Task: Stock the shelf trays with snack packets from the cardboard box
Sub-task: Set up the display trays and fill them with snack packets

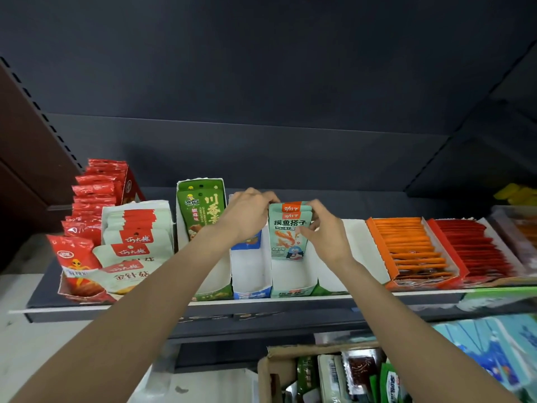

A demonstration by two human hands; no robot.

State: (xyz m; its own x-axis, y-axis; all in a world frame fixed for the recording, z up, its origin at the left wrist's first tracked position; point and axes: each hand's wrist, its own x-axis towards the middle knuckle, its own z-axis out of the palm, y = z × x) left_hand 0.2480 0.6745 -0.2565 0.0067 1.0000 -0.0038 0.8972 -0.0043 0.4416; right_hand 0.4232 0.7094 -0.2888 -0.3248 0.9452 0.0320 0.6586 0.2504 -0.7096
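Observation:
A mint-green snack packet (pixel 288 234) with an orange top stands upright in a narrow white shelf tray (pixel 292 279). My left hand (pixel 250 215) pinches its upper left corner. My right hand (pixel 325 231) grips its right edge. More packets of the same kind seem stacked behind it. The cardboard box (pixel 279 373) sits below the shelf at bottom centre, holding several mixed packets.
The tray to the left (pixel 250 271) holds a blue packet at its back. Further left stand a green packet tray (pixel 203 210), white-and-red packets (pixel 133 237) and red packets (pixel 93 199). To the right are an empty white tray (pixel 360 251), orange (pixel 412 245) and red (pixel 470 245) trays.

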